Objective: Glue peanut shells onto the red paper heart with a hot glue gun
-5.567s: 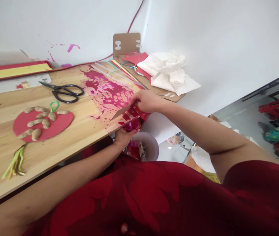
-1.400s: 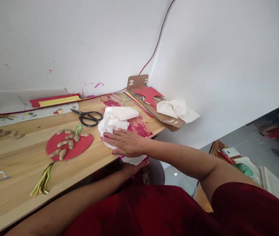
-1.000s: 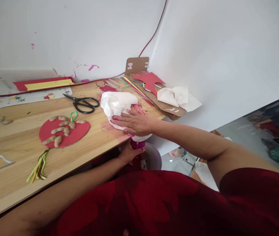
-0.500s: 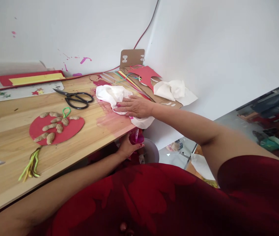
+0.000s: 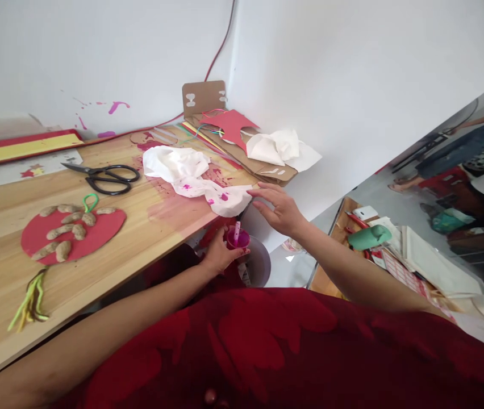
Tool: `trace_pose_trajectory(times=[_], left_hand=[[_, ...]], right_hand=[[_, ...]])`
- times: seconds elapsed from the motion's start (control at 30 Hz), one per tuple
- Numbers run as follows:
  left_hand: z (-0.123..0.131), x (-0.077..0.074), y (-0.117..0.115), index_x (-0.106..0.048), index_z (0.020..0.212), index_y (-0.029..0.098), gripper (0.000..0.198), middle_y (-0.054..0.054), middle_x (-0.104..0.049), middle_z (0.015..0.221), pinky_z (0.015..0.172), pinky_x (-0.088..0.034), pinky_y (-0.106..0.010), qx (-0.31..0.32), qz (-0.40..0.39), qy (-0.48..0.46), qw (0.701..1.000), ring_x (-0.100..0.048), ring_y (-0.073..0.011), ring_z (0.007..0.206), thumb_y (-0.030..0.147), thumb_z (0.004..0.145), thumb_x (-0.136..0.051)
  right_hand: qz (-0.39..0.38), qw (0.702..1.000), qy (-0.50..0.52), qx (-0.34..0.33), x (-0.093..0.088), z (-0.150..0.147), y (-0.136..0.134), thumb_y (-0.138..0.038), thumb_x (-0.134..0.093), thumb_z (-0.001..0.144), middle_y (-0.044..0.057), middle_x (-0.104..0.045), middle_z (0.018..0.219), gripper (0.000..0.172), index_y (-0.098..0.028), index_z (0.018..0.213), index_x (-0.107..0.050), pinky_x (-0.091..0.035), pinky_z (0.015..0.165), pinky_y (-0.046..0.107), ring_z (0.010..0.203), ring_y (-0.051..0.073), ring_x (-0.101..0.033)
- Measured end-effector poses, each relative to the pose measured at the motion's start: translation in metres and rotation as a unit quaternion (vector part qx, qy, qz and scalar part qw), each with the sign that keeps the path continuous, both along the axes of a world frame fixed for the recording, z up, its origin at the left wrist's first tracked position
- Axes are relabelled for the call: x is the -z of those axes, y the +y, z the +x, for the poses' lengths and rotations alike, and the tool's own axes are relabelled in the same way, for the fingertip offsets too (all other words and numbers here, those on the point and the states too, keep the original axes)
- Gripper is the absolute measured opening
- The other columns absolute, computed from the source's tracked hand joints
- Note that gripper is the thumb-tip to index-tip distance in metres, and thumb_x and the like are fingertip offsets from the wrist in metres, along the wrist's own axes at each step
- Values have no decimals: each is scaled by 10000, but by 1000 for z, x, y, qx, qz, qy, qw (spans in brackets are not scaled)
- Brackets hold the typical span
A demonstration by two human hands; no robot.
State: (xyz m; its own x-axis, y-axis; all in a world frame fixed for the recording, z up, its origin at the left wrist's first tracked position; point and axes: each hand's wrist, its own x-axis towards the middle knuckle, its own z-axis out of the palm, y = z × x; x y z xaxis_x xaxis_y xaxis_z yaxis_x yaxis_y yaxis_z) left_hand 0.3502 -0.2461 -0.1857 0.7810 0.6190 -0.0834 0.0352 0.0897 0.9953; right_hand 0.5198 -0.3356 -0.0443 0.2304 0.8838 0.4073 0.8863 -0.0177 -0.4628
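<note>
Below the table's edge, my left hand (image 5: 218, 250) is wrapped round a small cup of magenta paint (image 5: 242, 237). A paint-spotted white stick (image 5: 237, 230) stands up in the cup. My right hand (image 5: 278, 209) has its fingers spread, their tips at the right end of a crumpled white tissue (image 5: 182, 166); whether they touch it I cannot tell. Magenta spots mark the tissue, which lies over pink-red paint smears (image 5: 167, 207) and hangs slightly past the edge. A bin (image 5: 263, 264) is partly visible beneath the cup.
Black scissors (image 5: 109, 177) and a red paper shape (image 5: 112, 227) bearing several peanuts (image 5: 63, 250) lie on the wooden table (image 5: 140, 244). Cardboard (image 5: 203, 99), red paper (image 5: 233, 122) and more tissue (image 5: 274, 147) fill the corner. People are in the right background.
My right hand has lifted off the tissue and drawn back to its right end. The tissue is now spread longer, showing magenta spots. My left hand still holds the cup.
</note>
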Motion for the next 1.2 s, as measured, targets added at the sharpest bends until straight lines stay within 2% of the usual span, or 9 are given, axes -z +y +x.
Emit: trace_pose_trajectory(times=[0.07, 0.13, 0.27, 0.47, 0.67, 0.87, 1.03, 1.13, 1.2], left_hand=[[3, -2, -3, -543, 1155, 185, 719, -131, -658, 1226, 1050, -465, -453, 5, 20, 3, 1000, -633, -256, 1118, 321, 552, -911], [6, -4, -6, -539, 1162, 188, 727, -125, -659, 1208, 1045, -465, -455, 6, 33, 8, 999, -634, -254, 1097, 337, 554, -910], [12, -8, -13, -534, 1162, 189, 726, -123, -654, 1198, 1006, -489, -434, -6, 47, -5, 999, -640, -246, 1060, 311, 547, -899], [17, -18, -23, -536, 1163, 191, 734, -117, -671, 1174, 927, -527, -386, -18, 54, -23, 998, -658, -230, 991, 252, 529, -900], [17, -30, -29, -550, 1159, 196, 695, -98, -699, 1129, 912, -532, -399, -35, 82, 3, 996, -671, -232, 960, 221, 546, -877], [24, -47, -30, -545, 1154, 192, 659, -91, -691, 1110, 900, -526, -395, -43, 122, 28, 991, -661, -226, 956, 260, 583, -866], [18, -57, -28, -556, 1238, 197, 758, -123, -669, 1217, 976, -510, -432, 1, 146, 18, 989, -654, -260, 1072, 247, 558, -888], [3, -81, -17, -607, 1251, 199, 772, -134, -681, 1228, 962, -523, -425, 64, 190, 36, 979, -658, -284, 1099, 242, 538, -898], [-7, -110, 3, -679, 1148, 196, 579, -107, -730, 1107, 885, -550, -392, 115, 234, 60, 964, -690, -271, 994, 291, 609, -866]], right_hand=[[-18, 999, 27, 40, 7, -5, -25, -482, -664, 917, 86, -740, 1209, 382, -247, 1214, -720, -433, 1111, 508, 1291, 312, -576], [-71, 993, 56, 71, 15, -14, -43, -562, -759, 814, 122, -725, 1220, 555, -220, 1245, -691, -468, 1056, 522, 1223, 337, -609], [-178, 973, 94, 109, 28, -36, -56, -637, -824, 684, 207, -667, 1292, 867, -146, 1360, -589, -477, 1023, 549, 1213, 385, -607], [-187, 972, 45, 138, 34, -55, -46, -648, -772, 730, 216, -662, 1273, 814, -124, 1324, -582, -474, 996, 539, 1170, 400, -606], [-202, 965, -1, 169, 23, -57, -42, -601, -762, 767, 179, -675, 1276, 792, -119, 1360, -554, -475, 983, 479, 1168, 376, -606], [-226, 961, -10, 161, 8, -53, -39, -567, -744, 796, 191, -662, 1340, 890, -87, 1491, -462, -493, 949, 452, 1156, 385, -638], [-236, 957, -4, 168, -9, -50, -36, -492, -751, 781, 193, -712, 1248, 874, -88, 1501, -463, -510, 909, 429, 1106, 373, -683], [-238, 957, 21, 163, -24, -43, -38, -464, -738, 783, 185, -723, 1233, 866, -91, 1510, -451, -517, 918, 424, 1109, 358, -693], [-239, 958, 36, 158, -35, -35, -40, -469, -738, 782, 177, -722, 1248, 876, -100, 1519, -440, -517, 944, 437, 1134, 357, -688]])
